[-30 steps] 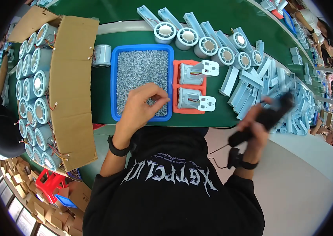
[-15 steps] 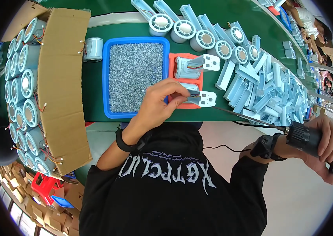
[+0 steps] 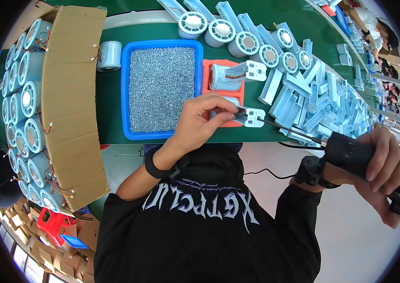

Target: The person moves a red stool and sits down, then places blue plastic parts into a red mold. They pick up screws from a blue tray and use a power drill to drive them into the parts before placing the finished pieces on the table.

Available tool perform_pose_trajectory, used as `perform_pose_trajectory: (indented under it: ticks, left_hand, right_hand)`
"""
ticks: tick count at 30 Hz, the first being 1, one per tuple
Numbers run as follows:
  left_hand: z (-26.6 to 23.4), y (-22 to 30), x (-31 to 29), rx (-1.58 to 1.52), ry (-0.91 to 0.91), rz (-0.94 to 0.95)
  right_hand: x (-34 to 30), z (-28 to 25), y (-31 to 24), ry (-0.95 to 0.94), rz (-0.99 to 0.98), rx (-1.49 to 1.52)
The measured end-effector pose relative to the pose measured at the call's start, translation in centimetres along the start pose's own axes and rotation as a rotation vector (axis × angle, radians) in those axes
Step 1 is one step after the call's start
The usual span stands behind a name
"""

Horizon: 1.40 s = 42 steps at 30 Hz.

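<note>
My left hand (image 3: 204,115) is closed in a pinch on the arm of a pale blue bracket (image 3: 255,118), near its white end plate with holes. The bracket belongs to a round motor-like unit lying in an orange-red holder (image 3: 206,78), mostly hidden by my fingers. Wrapped in my right hand (image 3: 386,162) is a black electric screwdriver (image 3: 351,153). Its long thin bit reaches left to the end plate, the tip at the plate's right edge. In the holder's far slot lies a second cylindrical unit (image 3: 223,78) with a similar bracket and wires.
A blue tray (image 3: 125,94) full of small screws stands left of the holder. Beside it are a single cylinder (image 3: 110,55) and a cardboard box (image 3: 72,104) of wired cylinders. Loose brackets (image 3: 299,111) pile up at right, behind them several finished-looking units (image 3: 247,45). A cable (image 3: 268,172) hangs below.
The screwdriver has moved left and its bit now meets the end plate's right edge. My left hand has shifted slightly right with the bracket, still pinching it.
</note>
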<state>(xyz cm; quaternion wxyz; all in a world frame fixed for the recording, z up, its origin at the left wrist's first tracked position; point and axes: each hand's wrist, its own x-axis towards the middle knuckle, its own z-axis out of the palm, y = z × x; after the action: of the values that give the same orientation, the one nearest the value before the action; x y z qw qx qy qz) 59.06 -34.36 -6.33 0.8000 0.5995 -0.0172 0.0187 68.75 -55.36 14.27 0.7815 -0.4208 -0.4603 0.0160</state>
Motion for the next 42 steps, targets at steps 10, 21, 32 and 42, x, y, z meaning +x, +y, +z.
perform_pose_trajectory:
  ticks: [10, 21, 32, 42]
  left_hand:
    - [0.8, -0.3, 0.2, -0.199, 0.056, -0.048]
    - [-0.7, 2.6, -0.6, 0.508, 0.142, 0.562]
    - [-5.1, 1.5, -1.4, 1.116, -0.051, -0.044]
    - [-6.9, 1.6, -1.0, 0.886, 0.058, -0.068]
  right_hand:
    - [-0.5, -0.9, 2.5, 0.101, 0.036, 0.015]
    - [0.2, 0.5, 3.9, -0.076, 0.070, 0.029]
    - [1.2, 2.1, 5.4, -0.491, 0.220, -0.098]
    - [0.4, 2.1, 5.9, -0.452, 0.202, -0.098]
